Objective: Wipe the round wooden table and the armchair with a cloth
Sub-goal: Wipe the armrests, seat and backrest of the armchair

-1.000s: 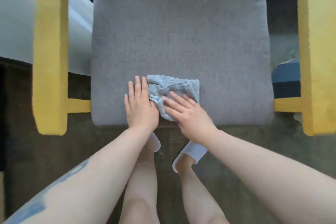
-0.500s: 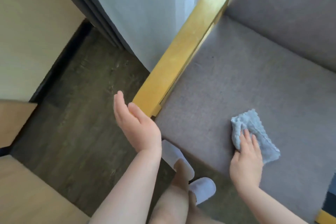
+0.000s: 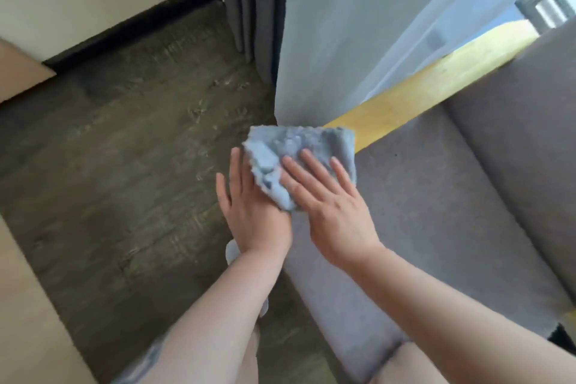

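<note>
Your fingers (image 3: 314, 171) lie flat and straight: your right hand (image 3: 335, 212) presses the blue cloth (image 3: 299, 146) on the yellow armrest (image 3: 405, 103), left hand (image 3: 252, 212) just beside, touching it.

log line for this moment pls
phase: wiping armchair | cloth: at front end of yellow armrest | right hand: flat on cloth | left hand: touching cloth

Cloth (image 3: 299, 162): on the front end of the armrest (image 3: 414, 93), left of the seat cushion (image 3: 436, 212)
Left hand (image 3: 252, 212): under the cloth's left edge, fingers straight
Right hand (image 3: 330, 209): flat on top of the cloth, touching the left hand
Curtain (image 3: 336, 34): behind the armrest, hanging to the floor (image 3: 124, 140)
Backrest (image 3: 530, 121): right of the seat cushion
Armrest: between curtain and seat cushion
</note>
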